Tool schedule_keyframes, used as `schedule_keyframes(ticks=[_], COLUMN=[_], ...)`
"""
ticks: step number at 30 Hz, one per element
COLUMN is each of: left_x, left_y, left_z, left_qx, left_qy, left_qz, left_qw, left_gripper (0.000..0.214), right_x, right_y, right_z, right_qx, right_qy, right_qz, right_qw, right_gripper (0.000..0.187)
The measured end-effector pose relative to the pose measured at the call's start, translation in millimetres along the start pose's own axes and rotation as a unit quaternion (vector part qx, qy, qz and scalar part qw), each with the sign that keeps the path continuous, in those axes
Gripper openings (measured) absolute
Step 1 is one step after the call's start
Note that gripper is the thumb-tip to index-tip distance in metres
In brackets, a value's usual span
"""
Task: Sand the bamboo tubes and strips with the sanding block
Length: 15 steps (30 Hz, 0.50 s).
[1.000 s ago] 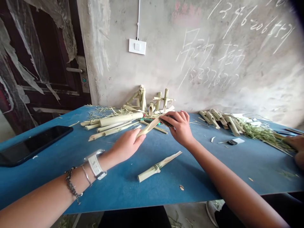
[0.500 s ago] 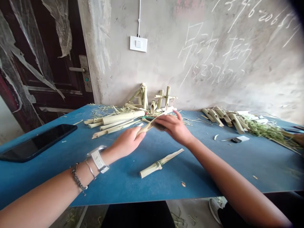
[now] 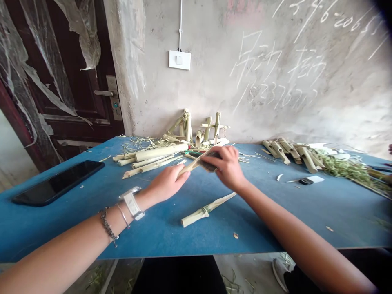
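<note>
My left hand is closed around the near end of a pale bamboo piece, raised over the table and slanting up to the right. My right hand is curled about a dark, flat piece, which lies against the bamboo's far part. The fingers hide much of it, so I cannot tell its exact kind. Below the hands, a second bamboo piece with a node in its middle and a cut-away, tapering end rests on the blue table.
Several cut bamboo lengths lie behind my left hand, near upright bamboo assemblies. A black phone lies at left. To the right are bamboo tubes, green shavings and a small black-and-white object. Another person's shoe shows below.
My right hand has drawn its fingers in from a flatter, stretched pose, and the dark piece shows more. My left hand keeps its grip. The view has shifted slightly.
</note>
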<state>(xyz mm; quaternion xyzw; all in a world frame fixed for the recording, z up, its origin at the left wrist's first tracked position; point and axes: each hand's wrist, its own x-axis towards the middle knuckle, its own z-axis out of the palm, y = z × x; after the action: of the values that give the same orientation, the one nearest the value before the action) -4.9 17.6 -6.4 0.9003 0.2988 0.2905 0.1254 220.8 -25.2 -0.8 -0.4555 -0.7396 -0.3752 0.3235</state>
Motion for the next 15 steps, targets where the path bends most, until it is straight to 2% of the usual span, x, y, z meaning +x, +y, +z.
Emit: schedule_keyframes(ticks=[2, 3, 4, 6, 8, 10, 12, 15], left_x=[0.2, 0.5, 0.8, 1.5, 1.7, 1.3, 0.9, 2.7], left_y=[-1.7, -2.5, -3.0, -3.1, -2.4, -2.0, -3.1, -9.1], left_z=[0.6, 0.6, 0.4, -0.4, -1.8, -4.8, -11.1, -30.2], left_qx=[0.005, 0.009, 0.014, 0.031, 0.055, 0.089, 0.131, 0.155], left_qy=[0.001, 0.000, -0.002, -0.003, 0.007, 0.024, 0.036, 0.033], left_qz=[0.002, -0.001, -0.007, -0.016, -0.020, -0.020, -0.028, -0.047], left_qw=[1.000, 1.000, 1.000, 0.999, 0.998, 0.996, 0.990, 0.986], left_gripper=[0.026, 0.027, 0.028, 0.030, 0.030, 0.031, 0.030, 0.035], right_x=[0.9, 0.8, 0.2, -2.7, -7.2, -11.9, -16.0, -21.0], right_y=[-2.7, 0.0, 5.8, 24.9, 47.0, 63.5, 71.4, 72.5], right_z=[0.5, 0.6, 0.5, 0.0, 0.1, 1.9, 5.6, 12.1], right_qx=[0.026, 0.027, 0.021, 0.003, 0.000, 0.011, 0.017, 0.015], right_qy=[-0.043, -0.055, -0.057, -0.036, -0.005, 0.007, -0.008, -0.040], right_qz=[-0.068, -0.070, -0.044, 0.063, 0.176, 0.249, 0.272, 0.258], right_qw=[0.996, 0.996, 0.997, 0.997, 0.984, 0.968, 0.962, 0.965], right_gripper=[0.034, 0.036, 0.039, 0.043, 0.041, 0.037, 0.035, 0.034])
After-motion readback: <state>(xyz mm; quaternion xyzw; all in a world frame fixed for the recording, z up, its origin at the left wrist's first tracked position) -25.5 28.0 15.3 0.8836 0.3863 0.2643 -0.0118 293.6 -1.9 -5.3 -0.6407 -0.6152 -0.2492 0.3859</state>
